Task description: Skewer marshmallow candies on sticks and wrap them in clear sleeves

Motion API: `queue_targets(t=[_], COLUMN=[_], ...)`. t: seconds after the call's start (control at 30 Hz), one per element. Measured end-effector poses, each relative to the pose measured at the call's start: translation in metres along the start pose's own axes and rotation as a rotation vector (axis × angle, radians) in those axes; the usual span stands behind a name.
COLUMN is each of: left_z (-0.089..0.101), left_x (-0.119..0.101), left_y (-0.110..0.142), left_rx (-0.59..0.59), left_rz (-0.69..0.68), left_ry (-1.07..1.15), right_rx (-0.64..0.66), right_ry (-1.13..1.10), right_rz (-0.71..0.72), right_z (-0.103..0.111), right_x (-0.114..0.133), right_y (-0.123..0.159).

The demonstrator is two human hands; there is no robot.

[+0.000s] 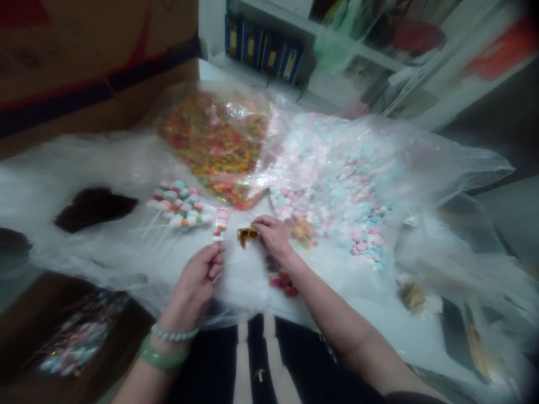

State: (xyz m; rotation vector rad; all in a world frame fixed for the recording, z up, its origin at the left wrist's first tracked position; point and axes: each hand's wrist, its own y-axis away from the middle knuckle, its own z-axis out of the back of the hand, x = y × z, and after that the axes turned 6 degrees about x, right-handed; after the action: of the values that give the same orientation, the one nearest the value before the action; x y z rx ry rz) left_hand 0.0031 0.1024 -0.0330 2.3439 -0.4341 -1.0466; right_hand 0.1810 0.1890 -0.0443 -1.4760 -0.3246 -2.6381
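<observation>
L hand (201, 275) pinches a sweets skewer (220, 223) toward 12 o'clock; R hand (273, 238) grips gold strip (246, 234), apart. Threaded skewers (183, 205), approx. 10 o'clock — seemingly done; loose marshmallows (345, 185), 2 o'clock — unthreaded.

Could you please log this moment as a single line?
left hand: holding slim multicoloured candy skewer | right hand: pinching shiny gold strip | nearby: pile of pastel-and-bright candy skewers, left of held skewer

Blue binders (264, 49) stand in white shelving (290, 19), right of a large cardboard box (90, 47).
</observation>
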Motion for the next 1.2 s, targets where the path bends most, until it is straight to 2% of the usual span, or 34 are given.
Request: queue_targets(t=[0.13, 0.27, 0.43, 0.57, 0.63, 0.73, 0.87, 0.93, 1.0, 1.1, 1.13, 1.2], left_z=[-0.004, -0.004, -0.003, -0.006, -0.008, -0.012, -0.018, -0.023, -0.027, -0.028, -0.026, -0.021], left_x=[-0.002, -0.004, -0.003, -0.001, -0.001, -0.003, -0.002, -0.001, 0.000, 0.000, 0.000, 0.000], left_y=[0.002, 0.002, -0.003, -0.006, -0.006, -0.003, 0.001, 0.003, 0.004, 0.004, 0.004, 0.004], left_rx=[0.008, -0.023, -0.023, -0.008, 0.017, 0.067, 0.100, 0.141, 0.164, 0.139, 0.138, 0.163], left_rz=[0.034, 0.057, 0.061, 0.094, 0.091, 0.074, 0.122, 0.160, 0.166, 0.125, 0.100, 0.046], left_ry=[0.035, 0.052, 0.054, 0.065, 0.071, 0.105, 0.108, 0.077, 0.055, 0.063, 0.067, 0.033], right_rx=[-0.009, 0.024, -0.004, -0.027, -0.025, -0.093, -0.223, -0.224, -0.203, -0.161, -0.136, -0.019], right_ry=[0.179, 0.197, 0.152, 0.034, -0.003, 0.150, 0.613, 0.759, 0.795, 0.627, 0.496, 0.123], right_rz=[0.118, 0.050, 0.151, 0.089, 0.106, 0.279, 0.594, 0.716, 0.782, 0.734, 0.666, 0.444], right_z=[-0.004, -0.004, -0.003, -0.003, -0.003, -0.004, -0.005, -0.006, -0.008, -0.011, -0.012, -0.014], right_x=[-0.006, -0.009, -0.010, -0.011, -0.012, -0.011, -0.007, -0.004, -0.002, 0.001, 0.002, 0.005], right_y=[-0.002, -0.003, -0.003, -0.002, 0.000, 0.007, 0.024, 0.033, 0.040, 0.050, 0.053, 0.058])
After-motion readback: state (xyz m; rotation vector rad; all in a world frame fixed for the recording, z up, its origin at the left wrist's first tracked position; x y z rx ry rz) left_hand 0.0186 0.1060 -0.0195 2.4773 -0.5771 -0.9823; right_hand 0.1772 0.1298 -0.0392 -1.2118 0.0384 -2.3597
